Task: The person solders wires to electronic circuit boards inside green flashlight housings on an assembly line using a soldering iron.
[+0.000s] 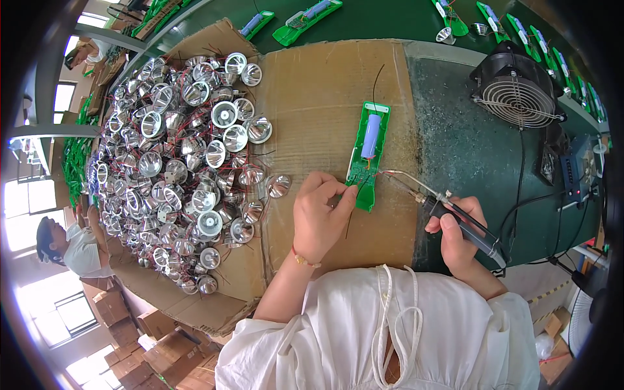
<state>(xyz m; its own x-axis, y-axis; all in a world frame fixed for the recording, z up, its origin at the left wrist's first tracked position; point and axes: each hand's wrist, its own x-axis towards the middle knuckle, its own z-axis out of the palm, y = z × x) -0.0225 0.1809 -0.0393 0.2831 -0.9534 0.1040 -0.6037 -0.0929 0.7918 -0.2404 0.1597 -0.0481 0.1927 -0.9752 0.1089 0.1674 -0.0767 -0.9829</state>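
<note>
A green plastic flashlight half-shell [365, 185] lies on the cardboard sheet in front of me, with a purple cylindrical battery [371, 136] and a small green circuit board in it. My left hand [322, 211] is closed in a pinch at the shell's left edge, beside the board. A thin dark wire runs between its fingertips. In my right hand [460, 234] is a soldering iron [465, 231] with a solder-feed tube. Its tip meets the board's right side. Another black wire [376, 83] sticks up from the shell's far end.
Silver reflector cups [195, 156] with red wires fill a cardboard box on the left. A black fan [517, 94] stands at the back right, near a blue control box [572, 174] and cables. More green shells [307, 21] line the far side. A co-worker [71, 244] is at far left.
</note>
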